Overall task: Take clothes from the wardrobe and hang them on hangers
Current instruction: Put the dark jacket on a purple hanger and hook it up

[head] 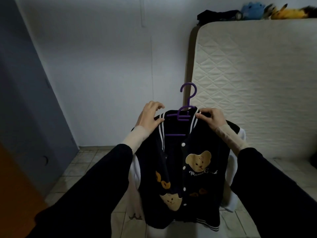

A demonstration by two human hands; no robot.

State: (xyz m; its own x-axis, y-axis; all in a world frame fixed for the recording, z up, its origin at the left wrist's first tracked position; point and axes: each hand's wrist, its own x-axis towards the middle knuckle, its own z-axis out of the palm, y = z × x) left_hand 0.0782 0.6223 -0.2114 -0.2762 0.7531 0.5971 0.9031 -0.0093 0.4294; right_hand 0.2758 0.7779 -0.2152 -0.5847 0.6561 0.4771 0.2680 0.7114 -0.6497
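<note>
A dark varsity jacket (202, 182) with white sleeves, striped collar and bear patches hangs in front of me on a purple plastic hanger (184, 115). The hanger's hook sticks up above the collar. My left hand (149, 117) holds the jacket's left shoulder, thumb on the striped collar and fingers over the top. My right hand (211, 118) pinches the right side of the collar at the shoulder. Both hands hold the jacket up in the air.
A quilted cream mattress (257, 83) leans upright against the wall on the right, with plush toys (274, 12) and dark clothes (217, 15) on top. A blue-grey wardrobe door (25, 100) stands at the left. Tiled floor (82, 162) lies below.
</note>
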